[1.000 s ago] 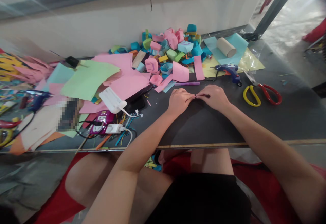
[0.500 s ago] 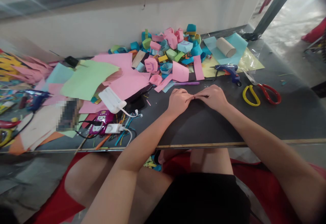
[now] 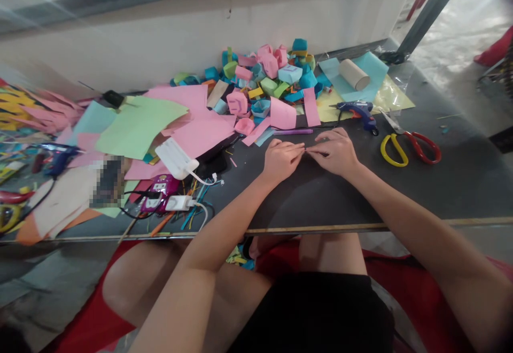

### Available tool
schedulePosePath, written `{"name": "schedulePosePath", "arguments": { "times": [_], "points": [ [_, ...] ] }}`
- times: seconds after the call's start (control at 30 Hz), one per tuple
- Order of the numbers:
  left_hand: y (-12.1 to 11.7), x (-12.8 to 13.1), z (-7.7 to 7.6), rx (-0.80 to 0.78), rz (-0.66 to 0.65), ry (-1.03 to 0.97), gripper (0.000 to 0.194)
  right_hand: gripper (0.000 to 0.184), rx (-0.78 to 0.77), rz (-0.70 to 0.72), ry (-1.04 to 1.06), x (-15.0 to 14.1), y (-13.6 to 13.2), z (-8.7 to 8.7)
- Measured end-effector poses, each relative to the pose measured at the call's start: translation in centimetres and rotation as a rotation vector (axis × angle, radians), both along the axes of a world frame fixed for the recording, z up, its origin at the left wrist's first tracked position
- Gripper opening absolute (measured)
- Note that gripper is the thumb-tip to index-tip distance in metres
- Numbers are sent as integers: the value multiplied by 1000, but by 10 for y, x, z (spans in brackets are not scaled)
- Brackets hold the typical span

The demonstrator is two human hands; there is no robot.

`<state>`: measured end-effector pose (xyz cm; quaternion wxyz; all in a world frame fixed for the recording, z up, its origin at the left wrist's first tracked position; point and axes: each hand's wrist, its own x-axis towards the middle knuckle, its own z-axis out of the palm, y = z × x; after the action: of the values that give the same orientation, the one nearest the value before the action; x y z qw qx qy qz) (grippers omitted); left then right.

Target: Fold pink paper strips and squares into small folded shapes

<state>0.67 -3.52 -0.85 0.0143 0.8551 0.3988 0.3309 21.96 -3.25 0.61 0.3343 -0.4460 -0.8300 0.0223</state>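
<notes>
Over the dark tabletop (image 3: 320, 203), both my hands meet at their fingertips, around something tiny that is too small to name. My left hand (image 3: 282, 159) is closed in a pinch at that spot, its fingers pressed together and pointing right. My right hand (image 3: 336, 152) reaches in from the other side; some of its fingertips pinch at the same point, while an upper finger is lifted away from the rest. Just beyond the hands lies a purple pen (image 3: 294, 131). Pink paper strips (image 3: 282, 112) lie behind it.
Folded paper pieces (image 3: 269, 67) in several colours pile against the wall. At right are a blue glue gun (image 3: 358, 111), scissors (image 3: 422, 147) with yellow and red handles, and a cardboard tube (image 3: 355, 74). Coloured sheets (image 3: 140, 123), a white adapter (image 3: 176, 158) and a magenta power strip (image 3: 159, 192) crowd the left.
An upper finger of my right hand has lifted and spread from the pinch. My left fingers have straightened slightly. Both hands stay in nearly the same place.
</notes>
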Motion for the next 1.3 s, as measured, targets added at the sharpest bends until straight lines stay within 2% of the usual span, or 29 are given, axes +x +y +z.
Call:
{"name": "schedulePosePath", "arguments": {
  "times": [0.1,0.2,0.3,0.5,0.73,1.03,1.17,1.3],
  "points": [
    [3,-2,-5,87,-16,-27,25,19,49,26,6,0,0,-2],
    [7,-6,-7,142,-34,-10,24,19,13,42,-45,1,3,-2],
    [12,-10,-6,175,-44,24,25,22,-11,34,-93,1,6,-1],
    [14,-13,-1,230,-41,43,28,26,47,66,-114,3,7,1],
    [19,-23,2,278,-17,40,31,26,67,-10,-136,19,16,-1],
    [26,-36,3,190,17,35,53,22,7,-63,-143,35,22,2],
    [29,-40,2,134,13,7,56,21,-74,5,-58,41,23,5],
    [30,-42,0,-30,-1,-78,53,21,-214,-3,109,38,22,3]
  ]
}}
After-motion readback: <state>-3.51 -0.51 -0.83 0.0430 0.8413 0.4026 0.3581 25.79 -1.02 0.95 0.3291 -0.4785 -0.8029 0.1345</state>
